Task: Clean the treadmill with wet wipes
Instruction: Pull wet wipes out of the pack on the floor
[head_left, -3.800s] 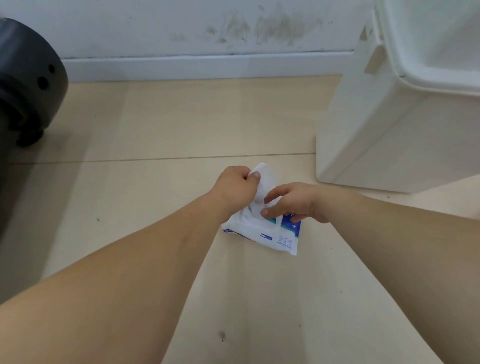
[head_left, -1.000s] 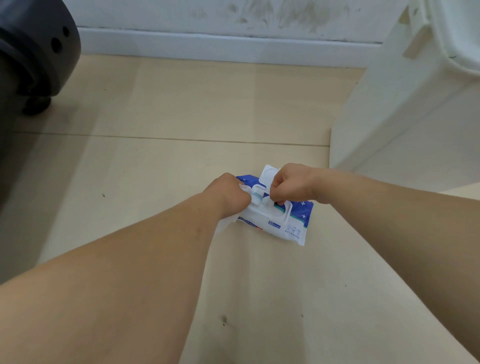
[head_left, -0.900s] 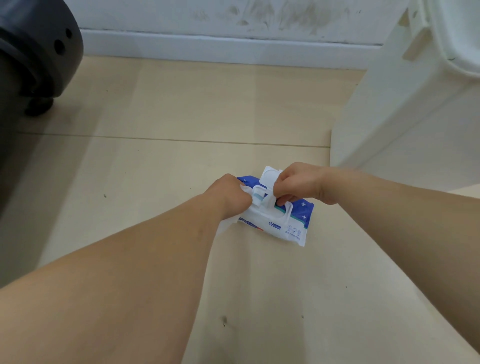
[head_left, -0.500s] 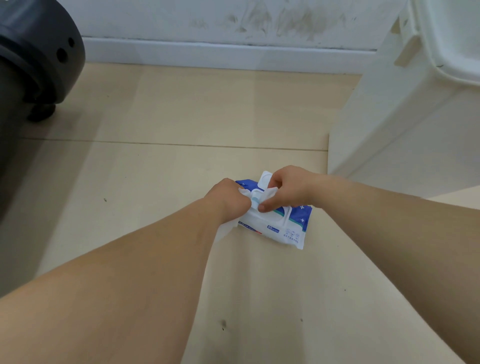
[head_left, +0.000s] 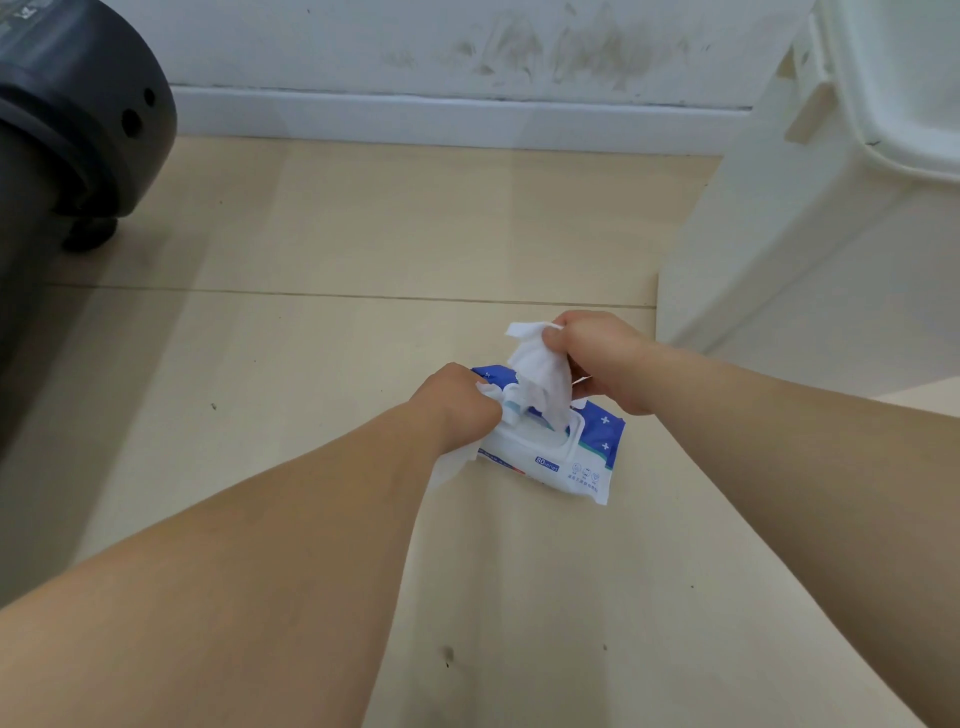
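A blue and white pack of wet wipes (head_left: 569, 457) lies on the wooden floor, its white flip lid open. My left hand (head_left: 454, 405) presses down on the pack's left end and grips it. My right hand (head_left: 605, 358) is just above the pack, pinching a white wet wipe (head_left: 540, 371) that stretches up out of the lid opening. The wipe's lower end is still inside the opening. A dark grey rounded end of the treadmill (head_left: 67, 119) fills the upper left corner, resting on a small black foot.
A tall white plastic bin (head_left: 810, 249) stands close on the right, near my right hand. A white skirting board (head_left: 441, 117) and a scuffed wall run along the back. Light wooden floor (head_left: 363, 223) lies between the treadmill and the bin.
My right hand pinched a wipe at the lid opening and has drawn it upward out of the pack. My left hand stayed holding the pack down.
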